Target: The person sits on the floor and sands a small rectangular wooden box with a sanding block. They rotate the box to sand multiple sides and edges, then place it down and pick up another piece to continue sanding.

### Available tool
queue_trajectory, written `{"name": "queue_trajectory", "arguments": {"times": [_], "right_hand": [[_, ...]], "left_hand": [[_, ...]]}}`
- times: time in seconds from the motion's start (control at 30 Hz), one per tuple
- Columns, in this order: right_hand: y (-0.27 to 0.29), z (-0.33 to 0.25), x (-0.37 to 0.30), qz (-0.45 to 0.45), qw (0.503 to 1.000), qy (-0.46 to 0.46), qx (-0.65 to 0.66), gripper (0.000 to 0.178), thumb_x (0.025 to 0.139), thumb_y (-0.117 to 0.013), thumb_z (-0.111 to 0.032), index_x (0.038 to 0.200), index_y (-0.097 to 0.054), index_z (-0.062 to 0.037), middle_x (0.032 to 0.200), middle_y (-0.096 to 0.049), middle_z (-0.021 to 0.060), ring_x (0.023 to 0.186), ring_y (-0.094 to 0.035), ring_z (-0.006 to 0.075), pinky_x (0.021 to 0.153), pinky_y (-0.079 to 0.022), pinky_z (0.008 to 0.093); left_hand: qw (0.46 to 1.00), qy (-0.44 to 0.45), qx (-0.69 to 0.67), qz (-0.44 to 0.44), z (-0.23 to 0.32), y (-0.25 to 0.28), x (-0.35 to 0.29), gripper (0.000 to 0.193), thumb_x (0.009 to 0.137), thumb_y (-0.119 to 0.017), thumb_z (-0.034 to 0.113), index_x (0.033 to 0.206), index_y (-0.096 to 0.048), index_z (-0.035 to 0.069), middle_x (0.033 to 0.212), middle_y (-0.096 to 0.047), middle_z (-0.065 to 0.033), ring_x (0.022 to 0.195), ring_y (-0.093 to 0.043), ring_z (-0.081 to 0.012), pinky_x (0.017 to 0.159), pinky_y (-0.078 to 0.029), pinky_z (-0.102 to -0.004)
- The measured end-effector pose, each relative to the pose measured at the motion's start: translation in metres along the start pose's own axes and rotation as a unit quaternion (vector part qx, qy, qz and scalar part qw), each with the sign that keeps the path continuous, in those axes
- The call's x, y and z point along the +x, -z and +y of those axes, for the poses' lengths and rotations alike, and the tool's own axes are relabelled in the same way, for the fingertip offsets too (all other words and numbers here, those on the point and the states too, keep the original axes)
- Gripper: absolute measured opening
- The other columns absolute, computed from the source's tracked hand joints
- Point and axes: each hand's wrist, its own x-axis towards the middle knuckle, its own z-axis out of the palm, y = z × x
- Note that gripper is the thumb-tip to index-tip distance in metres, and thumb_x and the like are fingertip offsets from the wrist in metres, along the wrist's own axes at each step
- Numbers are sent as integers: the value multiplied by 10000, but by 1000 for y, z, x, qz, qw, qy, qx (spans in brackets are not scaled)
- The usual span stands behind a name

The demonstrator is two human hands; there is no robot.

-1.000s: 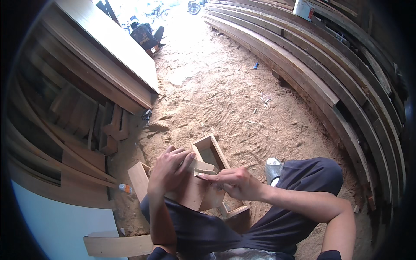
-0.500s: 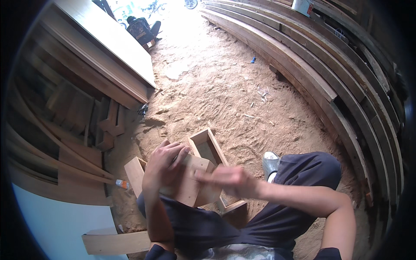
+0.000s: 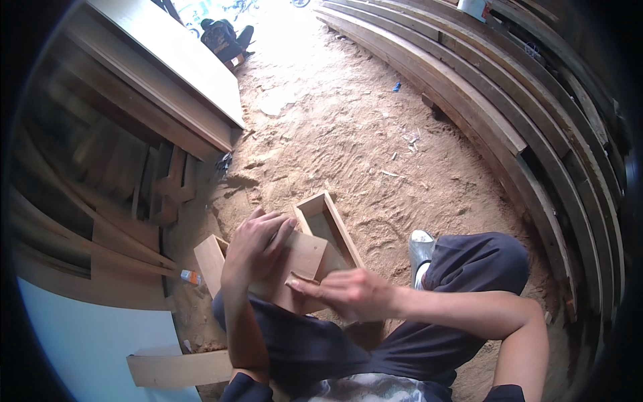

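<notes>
A pale wooden box (image 3: 306, 252), like a small drawer, rests tilted across my left thigh with small fastener marks on its face. My left hand (image 3: 258, 244) grips its left side, fingers bent together over the upper part. At the box's right edge, my right hand (image 3: 348, 293) is closed, pressing a thin brown piece like folded sandpaper (image 3: 305, 275) against the wood. Its fingers partly hide that piece. Just beyond lies an open wooden drawer frame (image 3: 345, 231), its near end hidden by my right hand. Another wooden box (image 3: 209, 261) stands left of my left hand.
Sawdust covers the ground (image 3: 348, 147). Long timber beams (image 3: 469, 87) line the right side. Large boards (image 3: 174, 67) and stacked wood stand at left, with a white panel (image 3: 100, 342) nearer me. A loose plank (image 3: 177, 368) lies lower left. Someone (image 3: 222, 40) sits far off.
My right hand has moved slightly down and left along the box's edge, and the brown piece now shows. My left hand keeps its grip. The view has shifted slightly.
</notes>
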Motion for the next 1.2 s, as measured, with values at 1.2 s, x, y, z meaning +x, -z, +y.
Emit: {"name": "queue_trajectory", "arguments": {"times": [1.2], "right_hand": [[46, -3, 4, -153, 984, -89, 1, 745, 890, -669, 44, 1576, -609, -239, 863, -768, 124, 739, -780, 260, 684, -663, 394]], "left_hand": [[998, 33, -45, 12, 24, -3, 14, 437, 1136, -514, 402, 1179, -809, 82, 1166, -797, -134, 1165, -690, -375, 1063, -514, -518]]}}
